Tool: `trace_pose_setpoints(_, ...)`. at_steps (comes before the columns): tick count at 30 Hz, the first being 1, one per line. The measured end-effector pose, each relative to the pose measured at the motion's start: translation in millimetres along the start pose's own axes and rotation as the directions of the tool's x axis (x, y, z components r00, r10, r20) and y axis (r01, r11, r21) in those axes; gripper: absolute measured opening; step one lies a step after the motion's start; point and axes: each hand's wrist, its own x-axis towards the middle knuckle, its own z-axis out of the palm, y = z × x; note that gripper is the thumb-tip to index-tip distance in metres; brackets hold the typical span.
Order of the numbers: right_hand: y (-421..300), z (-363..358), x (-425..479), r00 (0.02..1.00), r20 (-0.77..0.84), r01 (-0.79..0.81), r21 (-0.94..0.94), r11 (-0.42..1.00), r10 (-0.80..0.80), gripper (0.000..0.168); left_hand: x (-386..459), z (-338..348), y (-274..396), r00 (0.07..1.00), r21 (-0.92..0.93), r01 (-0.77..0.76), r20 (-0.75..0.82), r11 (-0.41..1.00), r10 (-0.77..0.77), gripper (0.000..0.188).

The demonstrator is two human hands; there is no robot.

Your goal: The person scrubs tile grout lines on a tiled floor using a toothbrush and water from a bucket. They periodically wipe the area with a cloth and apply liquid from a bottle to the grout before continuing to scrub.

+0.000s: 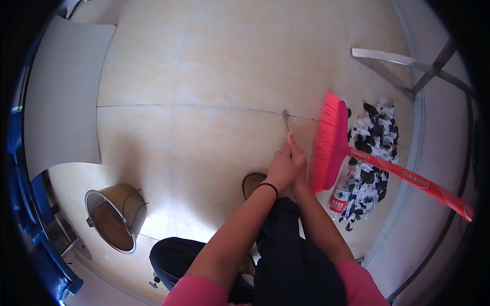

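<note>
Both my hands meet low over the tiled floor (214, 145), at centre right. My left hand (282, 168) and my right hand (299, 158) are closed together around the handle of a thin scraper-like tool (286, 119). Its small blade rests at a dark-stained joint between tiles. Just to the right lies a broom with pink bristles (325, 141) and a red handle. Beyond it is a heap of black and white scraps (373, 153), with a plastic bottle (339, 199) beside it.
A metal bucket (130, 202) lies tilted at the lower left, near a pale panel (65, 95). Metal legs of a stand (386, 56) reach over the floor at the upper right, by the wall (436, 126). My dark-trousered knees are below my hands.
</note>
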Motion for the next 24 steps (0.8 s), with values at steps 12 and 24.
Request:
trace_pose_setpoints(12, -8, -30, -8, 0.996, -0.091, 0.001, 0.003, 1.0, 0.0, 0.057, -2, 1, 11, 0.997, 0.102, 0.011, 0.077, 0.995, -0.019, 0.075)
trace_pose_setpoints(24, -10, 6, -3, 0.987, 0.072, 0.141, 0.029, 0.99, -0.143, 0.054, -12, -15, -11, 0.997, -0.124, -0.012, -0.074, 0.992, 0.003, 0.06)
